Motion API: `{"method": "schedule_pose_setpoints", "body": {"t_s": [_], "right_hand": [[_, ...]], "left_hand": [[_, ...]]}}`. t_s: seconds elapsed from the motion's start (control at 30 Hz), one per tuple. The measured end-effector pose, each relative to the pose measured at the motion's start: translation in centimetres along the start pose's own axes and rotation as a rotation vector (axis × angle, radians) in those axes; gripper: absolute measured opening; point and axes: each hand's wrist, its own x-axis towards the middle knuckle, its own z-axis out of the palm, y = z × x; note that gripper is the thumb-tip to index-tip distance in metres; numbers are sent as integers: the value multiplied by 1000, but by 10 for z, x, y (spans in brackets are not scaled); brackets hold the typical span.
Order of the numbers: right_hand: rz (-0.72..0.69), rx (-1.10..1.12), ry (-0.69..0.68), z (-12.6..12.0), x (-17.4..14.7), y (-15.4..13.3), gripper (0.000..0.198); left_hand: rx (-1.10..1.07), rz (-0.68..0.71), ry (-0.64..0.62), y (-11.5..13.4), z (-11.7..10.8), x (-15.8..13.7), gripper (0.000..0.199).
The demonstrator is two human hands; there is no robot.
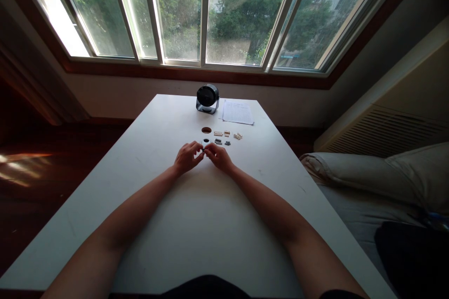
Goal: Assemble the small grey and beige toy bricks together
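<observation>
My left hand [188, 157] and my right hand [219, 156] meet over the white table, thumb and fingers of each pinched together. Between the fingertips is a tiny dark thing [203, 150], too small to name. Just beyond the fingers lies a pale round piece with a dark centre [206, 140], partly covered by the hands. A brown round piece [206, 130] is farther back. To the right sit small groups of parts: gold-coloured ones [218, 133], more brownish ones [227, 133], dark grey ones [218, 141], dark ones [228, 143] and cream ones [238, 136].
A black round device on a stand, like a small fan [207, 97], stands at the table's far end. Beside it lies a printed paper sheet [237, 112]. The white table [210, 224] ends near a windowed wall; a bed or sofa with a cushion [361, 170] is at right.
</observation>
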Motion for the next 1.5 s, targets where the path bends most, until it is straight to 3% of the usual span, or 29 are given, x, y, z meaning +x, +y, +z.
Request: {"method": "schedule_pose_setpoints", "body": {"t_s": [0.27,0.57,0.87,1.17,1.5], "right_hand": [[-80,-47,17,-2,-2,-4,17],[-65,-86,29,0,-1,-1,17],[0,-11,64,-1,1,0,19],[-10,-45,37,-1,-1,-1,19],[-117,-73,43,-1,-2,-1,17]], "left_hand": [[-14,-12,-36,-1,-1,0,7],[-21,-22,-16,0,0,0,13],[13,81,-31,-1,1,0,13],[19,15,-3,2,0,0,6],[-30,-19,-26,2,-2,1,8]]}}
